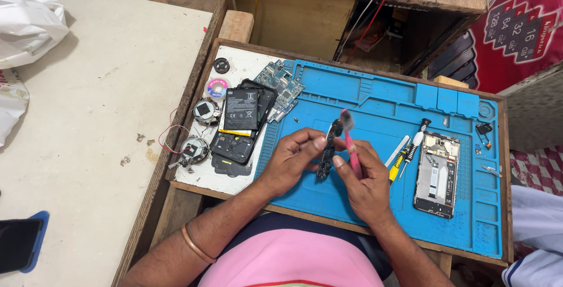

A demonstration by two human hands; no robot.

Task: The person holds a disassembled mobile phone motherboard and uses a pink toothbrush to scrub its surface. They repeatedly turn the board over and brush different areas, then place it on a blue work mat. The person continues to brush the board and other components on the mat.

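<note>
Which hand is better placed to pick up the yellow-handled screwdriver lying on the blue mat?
Probably the right hand. The yellow-handled screwdriver lies just beside it on the blue mat, although that hand holds a pink brush. The left hand is farther away and holds the dark circuit board.

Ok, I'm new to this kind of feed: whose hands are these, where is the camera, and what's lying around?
One camera, worn on the person's head, looks down at a workbench. The left hand pinches a small dark circuit part; the right hand holds a pink brush against it. Both are above a blue work mat. On the mat lie an opened phone and a yellow-handled screwdriver. Left of it sit a black battery stacked on phone parts and a circuit board.
</note>
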